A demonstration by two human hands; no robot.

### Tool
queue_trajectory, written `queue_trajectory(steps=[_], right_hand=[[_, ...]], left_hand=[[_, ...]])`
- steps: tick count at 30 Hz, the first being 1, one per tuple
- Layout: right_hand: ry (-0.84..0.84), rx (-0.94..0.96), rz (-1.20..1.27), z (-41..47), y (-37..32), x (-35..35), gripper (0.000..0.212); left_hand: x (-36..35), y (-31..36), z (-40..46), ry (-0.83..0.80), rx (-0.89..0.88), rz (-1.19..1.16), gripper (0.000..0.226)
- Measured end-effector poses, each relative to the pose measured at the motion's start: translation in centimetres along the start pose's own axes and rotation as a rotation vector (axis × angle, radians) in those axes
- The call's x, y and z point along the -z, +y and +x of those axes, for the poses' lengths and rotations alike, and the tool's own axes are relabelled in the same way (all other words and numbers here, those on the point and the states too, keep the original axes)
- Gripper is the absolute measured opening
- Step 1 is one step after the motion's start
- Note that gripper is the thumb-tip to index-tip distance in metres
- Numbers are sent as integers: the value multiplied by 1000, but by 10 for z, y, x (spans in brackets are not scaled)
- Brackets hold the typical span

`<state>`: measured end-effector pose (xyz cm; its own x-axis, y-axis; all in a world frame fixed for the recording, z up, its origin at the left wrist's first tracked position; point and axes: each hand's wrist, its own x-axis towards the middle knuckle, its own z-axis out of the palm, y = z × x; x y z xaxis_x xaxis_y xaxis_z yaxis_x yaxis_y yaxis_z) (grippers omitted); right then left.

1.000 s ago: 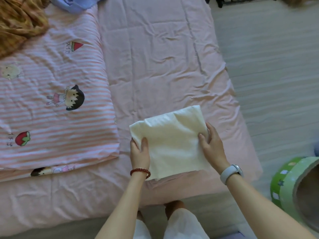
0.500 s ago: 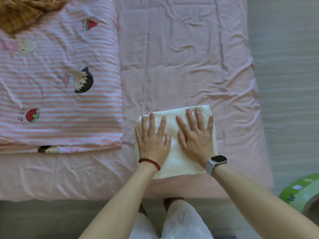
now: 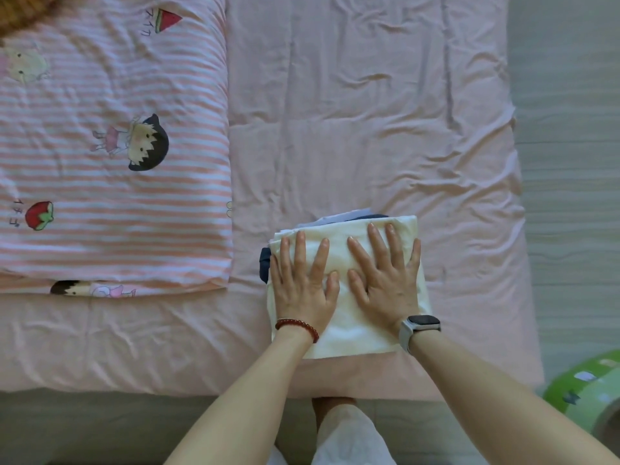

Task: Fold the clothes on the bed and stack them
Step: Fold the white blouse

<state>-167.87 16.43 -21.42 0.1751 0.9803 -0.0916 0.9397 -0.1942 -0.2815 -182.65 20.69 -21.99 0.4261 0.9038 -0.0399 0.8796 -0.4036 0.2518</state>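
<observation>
Flat on the stack, both palms pressed a folded cream cloth.
Left hand and right hand lay fingers spread on soft square fabric over the wrinkled pink bed.

Folded cream garment atop small clothes stack, near bed's front edge

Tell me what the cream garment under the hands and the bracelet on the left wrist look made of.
Cream garment: soft matte woven or knit fabric, likely cotton; it creases and folds flat. Bracelet: round dark-red beads with a slight gloss, possibly stone, glass or wood; the picture leaves that open.
</observation>
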Motion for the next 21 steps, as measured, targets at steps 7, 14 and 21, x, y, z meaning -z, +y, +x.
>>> queue_trajectory(steps=[7, 14, 21], right_hand=[[-165, -54, 77, -1, -14, 40, 52], [-44, -109, 209, -23, -38, 103, 38], [180, -312, 280, -75, -76, 143, 34]], left_hand=[[40, 1, 8, -232, 72, 25, 53], [109, -2, 13, -289, 78, -16, 52], [186, -21, -16, -165, -16, -116, 46]])
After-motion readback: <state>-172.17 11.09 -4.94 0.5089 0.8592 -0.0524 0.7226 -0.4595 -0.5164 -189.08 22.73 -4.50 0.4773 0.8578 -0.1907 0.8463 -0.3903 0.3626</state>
